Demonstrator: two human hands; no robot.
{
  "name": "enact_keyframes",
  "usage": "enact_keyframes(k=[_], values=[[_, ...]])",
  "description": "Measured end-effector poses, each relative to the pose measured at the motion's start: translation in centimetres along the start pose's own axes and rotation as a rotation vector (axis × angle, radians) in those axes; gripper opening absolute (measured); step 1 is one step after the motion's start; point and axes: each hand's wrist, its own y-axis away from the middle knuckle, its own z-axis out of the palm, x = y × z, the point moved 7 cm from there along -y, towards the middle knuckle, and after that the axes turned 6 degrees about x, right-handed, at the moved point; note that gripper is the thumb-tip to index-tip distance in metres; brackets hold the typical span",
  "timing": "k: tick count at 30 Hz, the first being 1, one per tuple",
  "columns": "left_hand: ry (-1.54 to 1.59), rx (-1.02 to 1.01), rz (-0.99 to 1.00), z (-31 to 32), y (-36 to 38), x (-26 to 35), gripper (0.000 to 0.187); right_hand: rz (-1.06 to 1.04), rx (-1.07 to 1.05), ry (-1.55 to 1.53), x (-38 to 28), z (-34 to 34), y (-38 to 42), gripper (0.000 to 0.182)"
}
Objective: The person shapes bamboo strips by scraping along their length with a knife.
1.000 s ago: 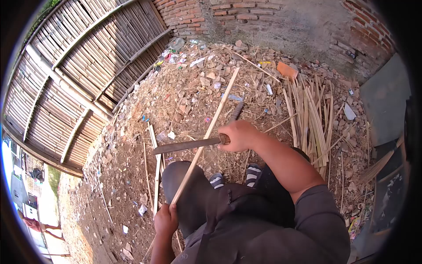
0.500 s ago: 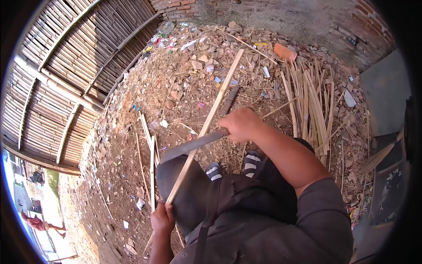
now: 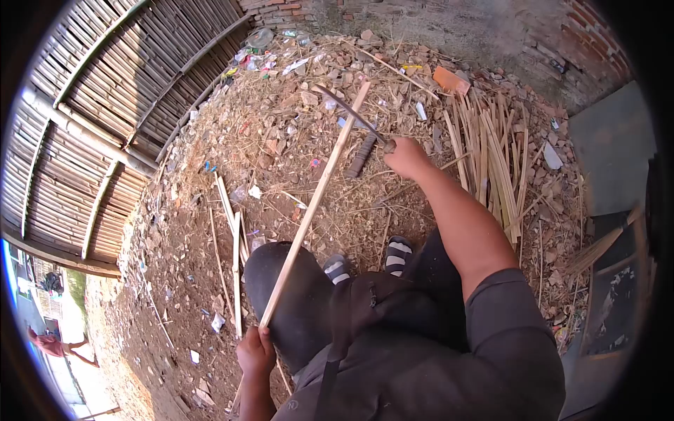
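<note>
My left hand [image 3: 257, 353] is closed around the lower end of a long pale bamboo strip [image 3: 314, 203], which slants up and away across my left knee. My right hand [image 3: 408, 158] grips the handle of a machete [image 3: 351, 112]. The dark blade points up and to the left and crosses the strip near its far end; whether the two touch I cannot tell. A dark ridged rod [image 3: 361, 155] lies on the ground just left of my right hand.
A pile of split strips [image 3: 498, 161] lies at the right, near an orange tile piece [image 3: 451, 81]. More strips [image 3: 237, 274] lie left of my knee. A bamboo fence [image 3: 91, 126] stands at the left, a brick wall [image 3: 435, 35] behind. Another person [image 3: 53, 344] is far left.
My right hand has moved the machete forward along the strip, from near my knee to the far end, and the blade has swung upward. My left hand still holds the strip.
</note>
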Motion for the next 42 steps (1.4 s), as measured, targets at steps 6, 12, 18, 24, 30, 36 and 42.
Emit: enact_keyframes(k=[6, 12, 18, 24, 30, 36, 42], values=[[-0.006, -0.054, -0.010, -0.9, -0.7, 0.5, 0.039, -0.311, -0.057, 0.167, -4.2, -0.5, 3.4, 0.027], [-0.050, -0.047, -0.016, 0.6, -0.7, 1.1, 0.031, -0.425, -0.356, 0.259, -5.4, 2.8, 5.7, 0.027], [-0.050, -0.062, 0.031, -0.6, -2.1, 2.1, 0.037, -0.486, -0.251, 0.322, -6.7, 2.8, 6.6, 0.021], [0.033, -0.054, 0.011, 0.2, -0.3, -0.7, 0.036, -0.361, -0.273, 0.233, -2.7, 4.3, 4.4, 0.021], [-0.034, -0.134, -0.026, -1.6, -1.1, 0.2, 0.040, -0.371, -0.193, 0.200, -4.3, 2.0, 4.9, 0.020], [-0.023, -0.039, 0.033, -0.6, 0.2, -0.9, 0.039, -0.547, -0.230, 0.218, -5.5, 3.6, 6.6, 0.020], [-0.043, 0.052, 0.047, -1.1, 1.3, -2.9, 0.035, -0.261, -0.148, 0.072, -2.2, -0.3, 2.2, 0.029]])
